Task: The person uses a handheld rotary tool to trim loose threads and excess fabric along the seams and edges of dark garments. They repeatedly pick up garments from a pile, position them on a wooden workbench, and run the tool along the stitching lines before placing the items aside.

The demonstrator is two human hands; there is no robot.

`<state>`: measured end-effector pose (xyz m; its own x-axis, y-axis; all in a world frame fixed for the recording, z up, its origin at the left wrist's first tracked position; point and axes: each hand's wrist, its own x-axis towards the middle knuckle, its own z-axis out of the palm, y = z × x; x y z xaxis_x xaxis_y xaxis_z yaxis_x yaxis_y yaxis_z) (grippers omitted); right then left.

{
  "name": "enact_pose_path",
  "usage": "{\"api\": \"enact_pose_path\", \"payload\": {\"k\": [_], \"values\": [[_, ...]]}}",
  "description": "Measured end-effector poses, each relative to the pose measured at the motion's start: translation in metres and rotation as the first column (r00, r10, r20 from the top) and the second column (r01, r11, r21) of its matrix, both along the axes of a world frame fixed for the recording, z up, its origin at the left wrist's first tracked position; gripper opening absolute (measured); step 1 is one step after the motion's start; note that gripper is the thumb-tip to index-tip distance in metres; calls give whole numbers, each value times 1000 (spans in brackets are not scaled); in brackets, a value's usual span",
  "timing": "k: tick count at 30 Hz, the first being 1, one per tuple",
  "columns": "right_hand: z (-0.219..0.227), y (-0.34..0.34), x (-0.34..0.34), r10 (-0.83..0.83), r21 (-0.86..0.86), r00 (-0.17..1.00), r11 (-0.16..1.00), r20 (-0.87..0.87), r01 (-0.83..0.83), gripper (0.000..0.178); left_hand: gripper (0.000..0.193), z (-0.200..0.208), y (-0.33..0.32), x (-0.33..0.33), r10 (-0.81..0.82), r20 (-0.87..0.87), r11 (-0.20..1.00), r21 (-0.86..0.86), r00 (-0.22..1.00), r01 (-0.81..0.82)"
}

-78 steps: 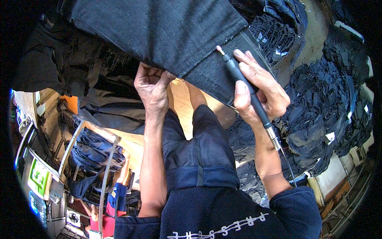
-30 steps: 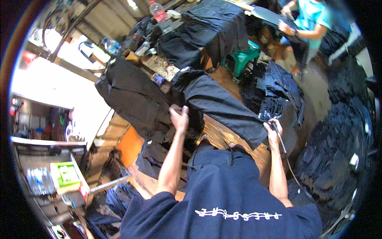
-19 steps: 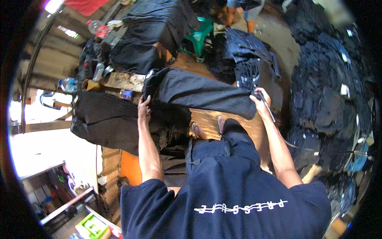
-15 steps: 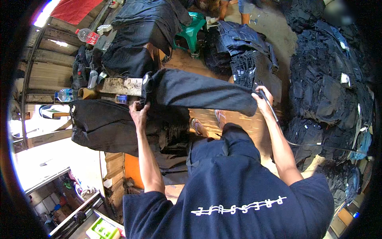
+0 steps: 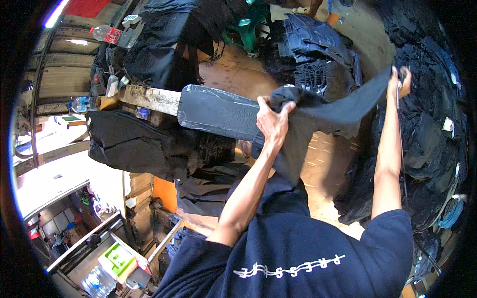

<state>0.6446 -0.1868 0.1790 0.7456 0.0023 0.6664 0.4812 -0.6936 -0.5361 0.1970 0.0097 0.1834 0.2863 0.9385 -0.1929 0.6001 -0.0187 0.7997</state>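
Two hands (image 5: 272, 119) (image 5: 401, 83) hold limp dark cloth (image 5: 348, 108) beside a flat, round-cornered board (image 5: 216, 111).

Within the 2-handed grip: garment (image 5: 350, 108), matt, creased cloth. Left of the grip: board (image 5: 213, 111), smooth with a slight sheen; farther left, plank (image 5: 149, 98), rough, stained wood. Beyond the grip: stool (image 5: 253, 22), glossy plastic.
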Motion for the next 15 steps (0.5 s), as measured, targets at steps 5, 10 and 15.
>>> {"api": "enact_pose_path", "payload": {"k": [5,10,15], "values": [[43,84,-124,728,140,656,684,-199,-716,28,82,-13,91,-66,142,-288,919,393,947,-19],[-4,125,-348,958,193,57,115,-281,-974,35,91,-49,234,-179,164,-447,827,548,879,124],[-54,172,-432,943,198,-29,40,-331,-979,35,70,-60,301,-180,149,-279,813,581,948,43]]}}
